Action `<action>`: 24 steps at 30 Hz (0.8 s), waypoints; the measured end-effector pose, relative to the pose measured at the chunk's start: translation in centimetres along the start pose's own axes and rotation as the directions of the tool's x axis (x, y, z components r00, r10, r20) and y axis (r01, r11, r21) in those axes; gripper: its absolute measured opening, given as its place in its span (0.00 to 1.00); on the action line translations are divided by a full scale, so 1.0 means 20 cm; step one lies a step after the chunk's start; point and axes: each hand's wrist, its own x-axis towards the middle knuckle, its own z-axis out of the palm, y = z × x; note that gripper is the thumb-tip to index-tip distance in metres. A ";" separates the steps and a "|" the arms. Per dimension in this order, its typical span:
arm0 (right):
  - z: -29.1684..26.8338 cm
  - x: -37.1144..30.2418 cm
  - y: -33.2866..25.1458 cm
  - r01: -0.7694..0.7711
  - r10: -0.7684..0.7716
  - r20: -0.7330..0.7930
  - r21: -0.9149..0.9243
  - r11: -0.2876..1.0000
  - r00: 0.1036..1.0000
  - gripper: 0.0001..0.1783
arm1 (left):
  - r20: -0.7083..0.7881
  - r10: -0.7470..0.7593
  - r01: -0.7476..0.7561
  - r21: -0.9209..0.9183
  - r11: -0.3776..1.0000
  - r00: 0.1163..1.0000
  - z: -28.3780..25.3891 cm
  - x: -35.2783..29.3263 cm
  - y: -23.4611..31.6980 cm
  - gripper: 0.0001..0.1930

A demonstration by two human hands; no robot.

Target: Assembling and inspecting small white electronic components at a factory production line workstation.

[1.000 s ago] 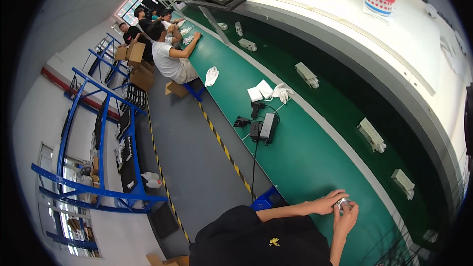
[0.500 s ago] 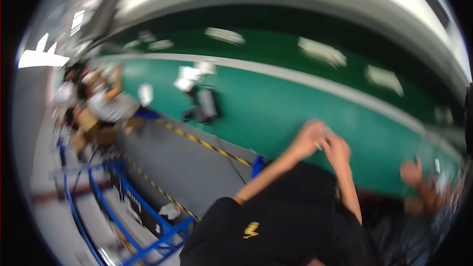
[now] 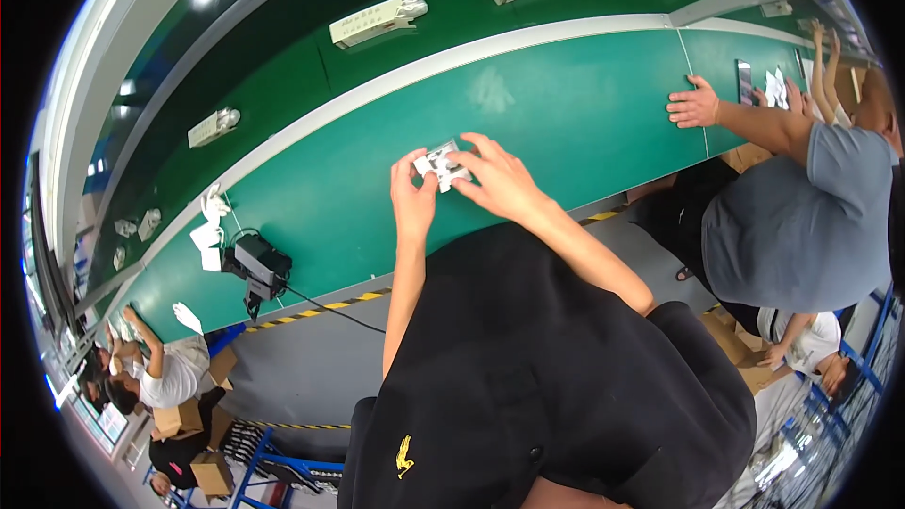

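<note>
In front of me, over the green table [image 3: 584, 113], my two hands hold a small white and grey piece [image 3: 443, 166] between them. My left hand [image 3: 412, 198] grips its left side, fingers curled, with the thumb at the near edge. From the right, my right hand [image 3: 500, 177] closes on it with thumb and fingers. Dark patches and pale parts show on the piece, but its exact kind is too small to make out. The fingers cover part of it.
White power strips [image 3: 370, 24] with bundled cords lie on the darker green belt beyond a pale rail [image 3: 452, 58]. At left stand a black device [image 3: 262, 259] with a cable and white boxes [image 3: 207, 243]. A co-worker's hand [image 3: 693, 106] rests at right.
The view has swung, so the table and belt now lie at another angle and the co-worker at right shows more fully. My hands stay together; the earlier blur has gone.
</note>
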 end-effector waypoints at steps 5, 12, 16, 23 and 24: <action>0.05 -0.02 -0.02 0.190 -0.201 -0.177 -0.076 0.979 0.964 0.14 | 0.090 -0.241 0.255 -0.201 0.946 0.966 -0.01 -0.01 0.09 0.14; 0.07 0.01 -0.09 0.089 -0.093 -0.127 -0.031 0.996 0.988 0.12 | 0.043 -0.115 0.115 -0.005 0.993 0.992 -0.04 -0.02 0.15 0.12; 0.01 0.04 -0.09 -0.007 0.007 -0.010 0.003 1.000 1.000 0.11 | 0.098 -0.069 0.023 0.411 0.911 0.993 -0.05 -0.03 0.30 0.14; 0.02 0.01 -0.04 0.109 -0.119 -0.048 -0.169 0.980 0.992 0.21 | 0.200 -0.019 -0.070 0.430 0.900 0.980 -0.05 -0.06 0.31 0.18; 0.03 0.00 -0.03 0.112 -0.121 -0.046 -0.170 0.979 0.992 0.21 | 0.184 -0.011 -0.064 0.395 0.916 0.983 -0.04 -0.07 0.31 0.20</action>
